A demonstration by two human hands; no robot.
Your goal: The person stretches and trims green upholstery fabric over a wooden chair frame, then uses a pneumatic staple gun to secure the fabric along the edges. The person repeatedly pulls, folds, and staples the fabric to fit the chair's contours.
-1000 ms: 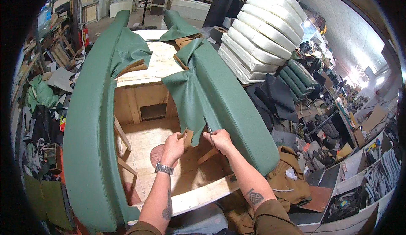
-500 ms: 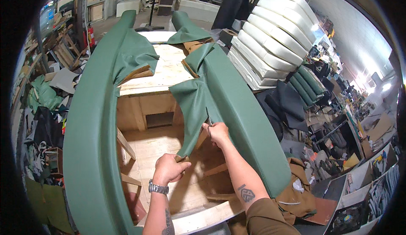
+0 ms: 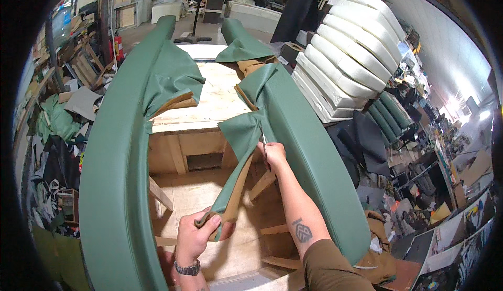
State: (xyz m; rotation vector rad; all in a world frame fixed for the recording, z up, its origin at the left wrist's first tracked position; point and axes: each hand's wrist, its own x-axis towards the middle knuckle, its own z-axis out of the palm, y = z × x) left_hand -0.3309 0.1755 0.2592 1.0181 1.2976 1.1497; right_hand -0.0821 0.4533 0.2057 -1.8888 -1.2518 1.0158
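Left hand [image 3: 196, 233] pinching lower end of a green strip [image 3: 229, 189], brown backing showing, pulled down over the open wooden box [image 3: 194, 194]; right hand [image 3: 273, 154] closed round scissors [image 3: 264, 135], blades at the strip's upper end, can't tell if parted. Strip hangs from the inner side of the right green padded arm [image 3: 312, 155], slanting between the hands. Wooden braces [image 3: 262, 186] stick out just below and beside the right forearm. Left green padded arm [image 3: 112, 170] opposite, loose flap [image 3: 175, 84] folded over a wooden board [image 3: 215, 84]. Right side: stack of white cushions [image 3: 351, 50], black sheets [image 3: 367, 136], green rolls [image 3: 387, 115], brown cloth [image 3: 381, 272] by the near end. Left side: wood scraps [image 3: 81, 68], green cloth [image 3: 58, 119], red fire extinguisher [image 3: 118, 48] farther back
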